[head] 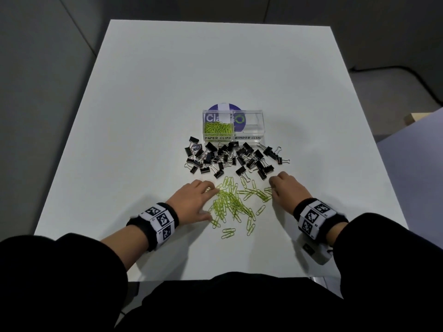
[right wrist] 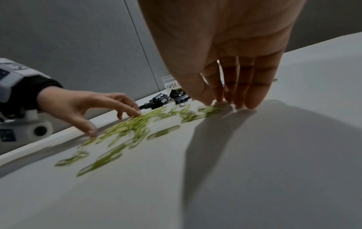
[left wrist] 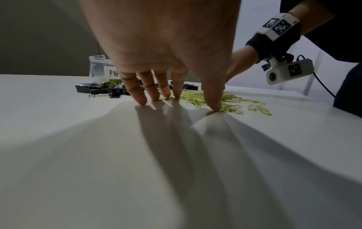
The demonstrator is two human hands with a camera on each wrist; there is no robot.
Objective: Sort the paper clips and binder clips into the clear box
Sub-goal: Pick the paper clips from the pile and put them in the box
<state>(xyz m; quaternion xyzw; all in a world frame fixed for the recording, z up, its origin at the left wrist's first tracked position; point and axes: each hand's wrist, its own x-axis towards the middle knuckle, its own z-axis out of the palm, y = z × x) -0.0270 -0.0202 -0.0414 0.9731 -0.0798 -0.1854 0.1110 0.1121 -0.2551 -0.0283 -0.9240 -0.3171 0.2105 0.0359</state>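
Now the left hand (head: pixel 191 202), fingers spread, presses the green paper clips (head: pixel 236 202) near the table's (head: pixel 143 116) front edge; the right hand (head: pixel 286 189), fingers straight and together, touches their other side. Black binder clips (head: pixel 232 159) and the clear box (head: pixel 233 127) lie beyond.

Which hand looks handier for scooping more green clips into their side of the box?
Probably the left hand: it touches the denser paper clips, and the paper-clip compartment is the box's left half.

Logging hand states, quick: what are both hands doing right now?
Left hand: open, fingertips on the paper clips.
Right hand: open, fingertips at the clips' edge.
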